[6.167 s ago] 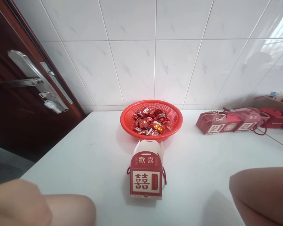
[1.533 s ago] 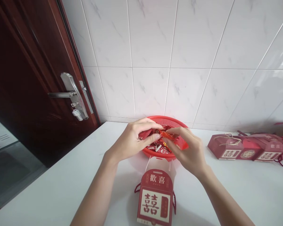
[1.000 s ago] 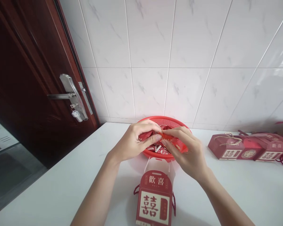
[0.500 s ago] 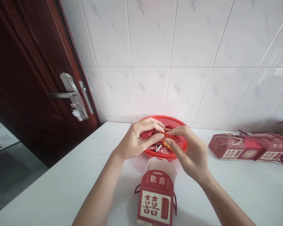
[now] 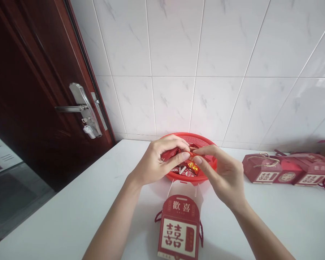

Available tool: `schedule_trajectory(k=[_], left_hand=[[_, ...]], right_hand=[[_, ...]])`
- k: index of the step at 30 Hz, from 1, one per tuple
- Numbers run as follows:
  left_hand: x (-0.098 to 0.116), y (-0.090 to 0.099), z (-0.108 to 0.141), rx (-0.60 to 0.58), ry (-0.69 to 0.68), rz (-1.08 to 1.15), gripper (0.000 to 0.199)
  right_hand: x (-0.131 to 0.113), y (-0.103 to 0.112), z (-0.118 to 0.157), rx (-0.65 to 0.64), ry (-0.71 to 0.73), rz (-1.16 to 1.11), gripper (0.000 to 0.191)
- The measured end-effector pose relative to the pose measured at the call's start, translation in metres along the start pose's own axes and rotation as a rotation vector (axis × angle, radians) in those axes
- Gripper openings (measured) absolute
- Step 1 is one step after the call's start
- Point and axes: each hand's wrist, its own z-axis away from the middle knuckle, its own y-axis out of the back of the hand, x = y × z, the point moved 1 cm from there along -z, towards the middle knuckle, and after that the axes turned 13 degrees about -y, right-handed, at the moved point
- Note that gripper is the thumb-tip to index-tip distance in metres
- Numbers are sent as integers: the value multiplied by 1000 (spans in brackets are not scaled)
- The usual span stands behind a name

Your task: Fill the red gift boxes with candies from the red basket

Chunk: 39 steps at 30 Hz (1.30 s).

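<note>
Over a red perforated basket [image 5: 213,140], my two hands meet fingertip to fingertip. My left hand [image 5: 155,160] is closed, thumb and fingers pinching a small orange-red wrapped candy [image 5: 191,155]; another red packet [image 5: 169,155] shows behind its thumb. My right hand [image 5: 224,169] pinches the other end of that candy between thumb and forefinger, and the fingers hide most of it. Red patterned sweets [image 5: 188,172] lie in the basket below. Nearer to me stands a dark red candy box [image 5: 178,231] with white lettering, its top flaps open and cords at both sides.
Several similar red boxes [image 5: 287,169] sit in a row at the right, against the tiled wall [image 5: 173,104]. All of this rests on a white table [image 5: 111,173]. A dark wooden door [image 5: 38,72] with a metal handle [image 5: 73,108] and keys is at the left.
My right hand has shifted slightly to the right, its fingers straighter, still pinching the candy. The left hand stays nearly still. More of the gold wrapper in the basket shows.
</note>
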Motion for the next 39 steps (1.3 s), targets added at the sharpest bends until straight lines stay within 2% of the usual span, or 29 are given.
schedule_trajectory(k=[8, 11, 18, 23, 31, 39], left_hand=[[-3, -4, -1, 36, -2, 26, 11], [-4, -7, -1, 46, -5, 58, 12], [-6, -9, -1, 109, 79, 75, 13], [-6, -8, -2, 183, 165, 81, 17], [-8, -10, -2, 198, 198, 117, 18], [-8, -11, -1, 182, 245, 186, 16]], right_hand=[[6, -4, 6, 130, 21, 6, 10], [6, -4, 6, 142, -2, -24, 10], [3, 1, 1, 102, -68, -77, 2], [4, 3, -2, 55, -109, -102, 14], [6, 2, -4, -93, -334, -325, 13], [10, 5, -6, -111, -496, -495, 17]])
